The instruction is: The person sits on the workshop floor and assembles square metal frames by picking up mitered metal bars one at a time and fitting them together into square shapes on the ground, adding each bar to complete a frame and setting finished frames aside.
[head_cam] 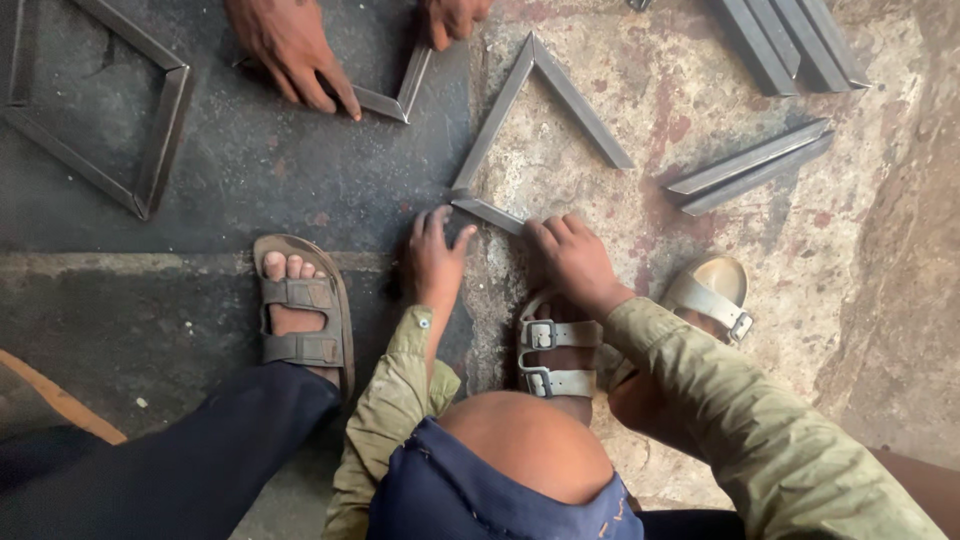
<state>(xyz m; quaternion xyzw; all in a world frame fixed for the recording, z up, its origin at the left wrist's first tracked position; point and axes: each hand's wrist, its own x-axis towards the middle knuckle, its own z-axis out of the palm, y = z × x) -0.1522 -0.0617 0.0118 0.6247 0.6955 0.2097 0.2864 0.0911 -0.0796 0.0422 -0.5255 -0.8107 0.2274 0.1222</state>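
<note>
The person's left hand is spread, fingertips splayed on the floor and touching the near end of a short metal angle bar. The right hand has its fingers curled down together, pressing on the other end of the same bar; it pinches nothing that can be seen. This short bar meets the lower end of a V-shaped angle-iron piece that opens away from the hands. Beyond the right hand lies a pair of loose angle bars, and farther off a stack of bars. Beyond the left hand another person's hand rests on a second mitred frame corner. Far left lies a finished square frame.
</note>
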